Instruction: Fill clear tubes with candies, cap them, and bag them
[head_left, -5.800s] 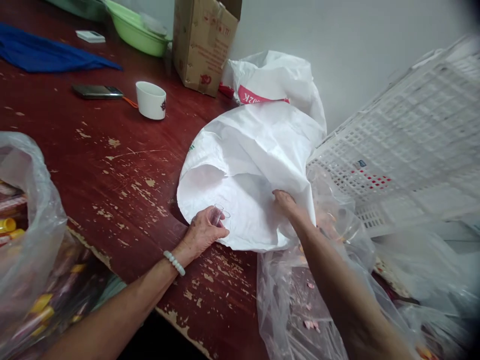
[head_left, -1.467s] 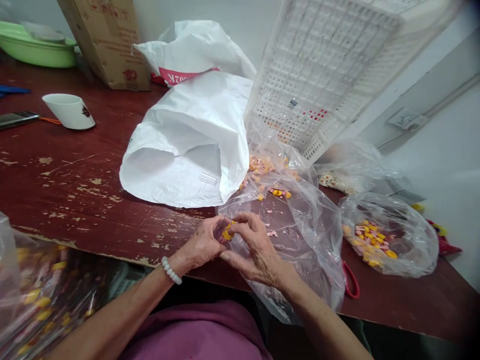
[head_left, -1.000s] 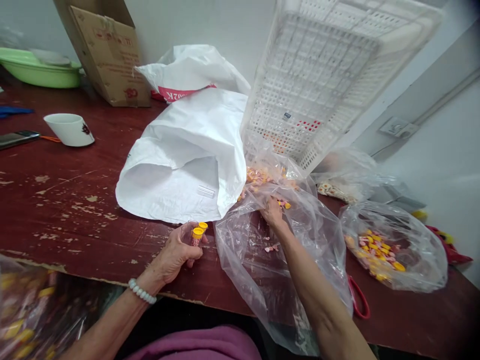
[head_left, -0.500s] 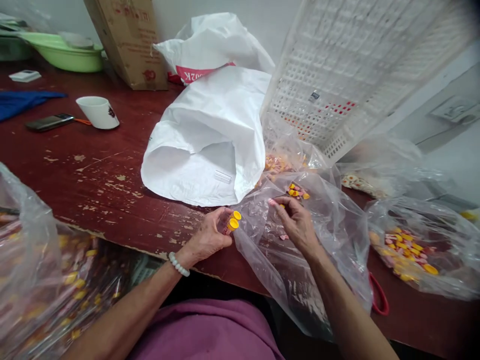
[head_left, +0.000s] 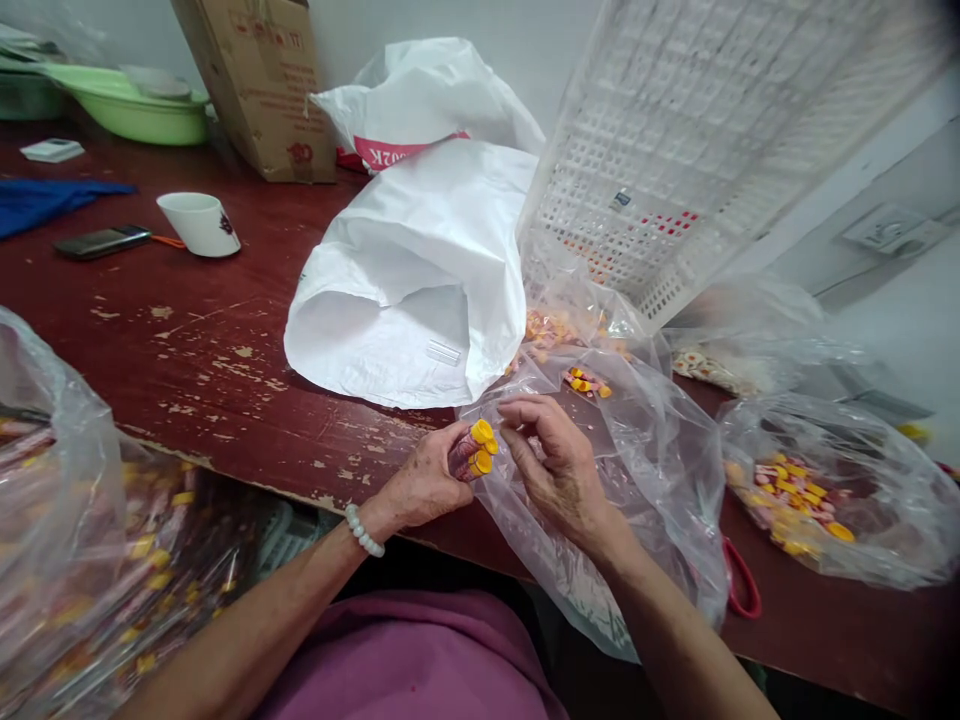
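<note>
My left hand (head_left: 429, 474), with a bracelet of pale beads on its wrist, is wrapped round several clear tubes (head_left: 463, 458) whose yellow caps (head_left: 481, 432) point up and to the right. Just right of the caps is my right hand (head_left: 553, 458), its thumb and fingers curled together. Whatever it pinches, if anything, is hidden. Beneath it spreads a clear plastic bag (head_left: 660, 450), on which lies a small heap of yellow and pink pieces (head_left: 586, 382).
An open white sack (head_left: 420, 270) with clear tubes (head_left: 443, 351) inside lies ahead. A white plastic basket (head_left: 645, 150) leans behind. Bags of capped tubes (head_left: 165, 570) and small pieces (head_left: 799, 490) flank me. A cup (head_left: 199, 225), phone (head_left: 103, 242) and carton (head_left: 262, 90) stand left.
My right hand has moved left from the small heap to beside the tubes. Three yellow caps now show at my left hand, where two showed before. The view has shifted slightly.
</note>
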